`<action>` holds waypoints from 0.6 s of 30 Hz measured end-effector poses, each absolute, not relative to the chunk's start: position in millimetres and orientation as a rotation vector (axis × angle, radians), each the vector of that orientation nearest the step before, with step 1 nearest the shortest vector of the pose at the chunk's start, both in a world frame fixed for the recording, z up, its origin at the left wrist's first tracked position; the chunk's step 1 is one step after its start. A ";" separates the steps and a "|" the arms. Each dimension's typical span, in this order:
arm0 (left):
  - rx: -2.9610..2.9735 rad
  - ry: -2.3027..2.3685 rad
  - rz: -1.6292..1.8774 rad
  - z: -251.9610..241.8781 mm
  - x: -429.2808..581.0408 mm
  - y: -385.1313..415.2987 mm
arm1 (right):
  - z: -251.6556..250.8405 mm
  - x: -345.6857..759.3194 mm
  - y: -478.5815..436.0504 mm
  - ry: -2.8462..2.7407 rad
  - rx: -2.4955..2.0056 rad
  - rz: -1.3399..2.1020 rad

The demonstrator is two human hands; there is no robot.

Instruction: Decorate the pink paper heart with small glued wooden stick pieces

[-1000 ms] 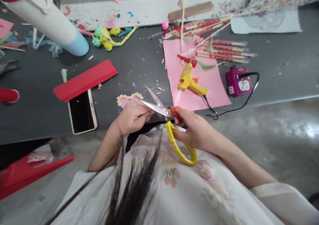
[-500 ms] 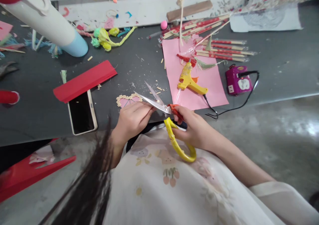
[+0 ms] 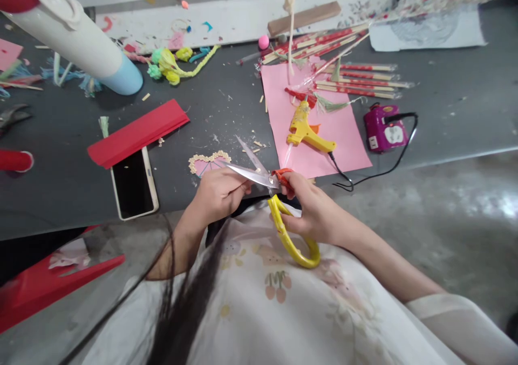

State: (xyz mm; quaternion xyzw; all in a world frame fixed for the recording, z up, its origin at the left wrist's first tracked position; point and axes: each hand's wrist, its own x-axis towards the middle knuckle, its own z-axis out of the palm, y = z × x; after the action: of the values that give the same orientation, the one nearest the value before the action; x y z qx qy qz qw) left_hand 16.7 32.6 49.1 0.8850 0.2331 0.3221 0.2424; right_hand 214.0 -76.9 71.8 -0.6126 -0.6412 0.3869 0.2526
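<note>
No legible text, number or brand anywhere in view. Wrapped sticks (image 3: 364, 79) at the bench's far side: red print on the sleeves, too small to read. Purple socket box (image 3: 384, 133): pale face plate, markings not resolvable. Phone (image 3: 133, 184): screen dark. Glue gun (image 3: 303, 133): plain yellow body, no label made out. Scissors (image 3: 259, 175): no stamp made out on blades. White sheet (image 3: 429, 31), far right: grey drawing only, blurred
</note>
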 end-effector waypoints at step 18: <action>2.532 0.571 0.861 60.9 15.2 37.3 | 83.2 214.2 -79.7 -1.774 -1.797 1.126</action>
State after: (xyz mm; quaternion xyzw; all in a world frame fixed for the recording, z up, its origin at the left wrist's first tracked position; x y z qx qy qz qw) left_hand 15.2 37.3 60.9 0.9067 0.2045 0.3084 0.2022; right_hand 214.2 -79.7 83.2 -0.6384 -0.6303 0.4001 0.1873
